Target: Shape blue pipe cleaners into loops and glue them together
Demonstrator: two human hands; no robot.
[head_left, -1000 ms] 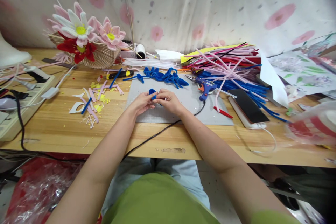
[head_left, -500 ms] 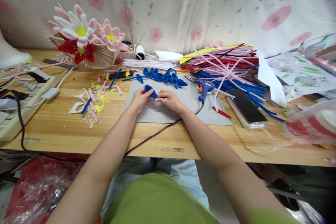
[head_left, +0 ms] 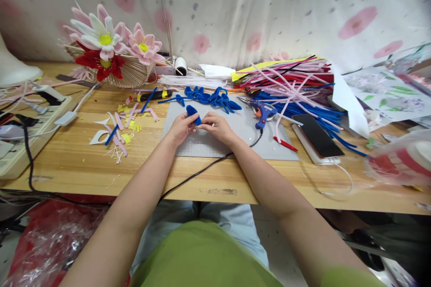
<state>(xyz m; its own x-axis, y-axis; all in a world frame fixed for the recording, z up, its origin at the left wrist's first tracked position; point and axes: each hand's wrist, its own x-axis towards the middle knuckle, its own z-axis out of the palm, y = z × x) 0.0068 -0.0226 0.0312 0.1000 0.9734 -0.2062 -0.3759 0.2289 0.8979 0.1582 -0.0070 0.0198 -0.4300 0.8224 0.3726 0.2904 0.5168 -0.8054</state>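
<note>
Both hands, left hand [head_left: 182, 126] and right hand [head_left: 215, 126], pinch a blue petal [head_left: 194, 114]; wicker basket [head_left: 129, 71] holds flowers [head_left: 104, 45].

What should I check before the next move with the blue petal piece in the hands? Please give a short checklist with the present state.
1. Both hands on the piece: the left hand and right hand pinch the blue petal piece between fingertips. Ok.
2. Piece over the grey mat, not over the bare table: ok.
3. Glue gun near the right hand, on the mat: ok.
4. Glue gun hot or not: cannot tell.
5. Black cord runs beneath the right forearm and may catch on it: not ok.
6. Finished blue petals lie behind the hands, apart from them: ok.
</note>
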